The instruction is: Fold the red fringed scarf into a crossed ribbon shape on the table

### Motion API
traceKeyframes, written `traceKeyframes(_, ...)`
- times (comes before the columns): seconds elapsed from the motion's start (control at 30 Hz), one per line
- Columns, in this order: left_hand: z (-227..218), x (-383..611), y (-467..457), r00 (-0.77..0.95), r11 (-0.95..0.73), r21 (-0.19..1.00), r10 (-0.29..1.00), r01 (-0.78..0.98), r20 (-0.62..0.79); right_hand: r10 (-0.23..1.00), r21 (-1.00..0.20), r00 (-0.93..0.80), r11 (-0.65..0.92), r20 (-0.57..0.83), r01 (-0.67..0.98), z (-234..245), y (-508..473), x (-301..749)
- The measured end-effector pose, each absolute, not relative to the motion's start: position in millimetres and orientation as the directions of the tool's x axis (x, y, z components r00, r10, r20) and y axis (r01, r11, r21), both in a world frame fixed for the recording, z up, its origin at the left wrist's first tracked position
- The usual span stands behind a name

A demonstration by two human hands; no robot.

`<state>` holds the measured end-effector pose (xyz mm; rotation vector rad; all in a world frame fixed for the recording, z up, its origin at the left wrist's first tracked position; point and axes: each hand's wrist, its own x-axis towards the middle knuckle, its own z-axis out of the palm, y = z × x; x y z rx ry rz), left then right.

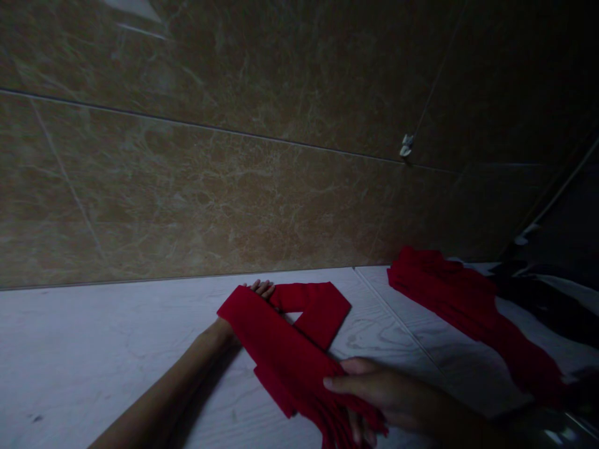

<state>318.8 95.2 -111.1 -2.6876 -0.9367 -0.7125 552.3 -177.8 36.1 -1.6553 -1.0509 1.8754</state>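
A red fringed scarf (299,349) lies on the pale wood-grain surface, folded into a loop with its two ends crossed. My left hand (263,289) reaches under the left fold; the cloth covers its palm, while its outstretched fingers show flat past the fold's upper edge. At the fringed end, my right hand (369,386) grips the scarf, thumb on top and other fingers underneath. The fringe hangs toward the bottom edge of the view, partly over those fingers.
A pile of red cloth (449,290) stretches along the right side, beside dark items (547,299). Behind the surface rises a brown marbled tile wall (210,187), with a small white piece (406,145) stuck on it. The right side is dim.
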Motion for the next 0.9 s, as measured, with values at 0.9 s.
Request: traceKeyframes(0.9, -85, 322, 84, 0.757, -0.759, -0.155, 0.563, 0.632, 0.330, 0.827, -0.492, -0.560, 0.505, 0.042, 0.709, 41, -122, 482)
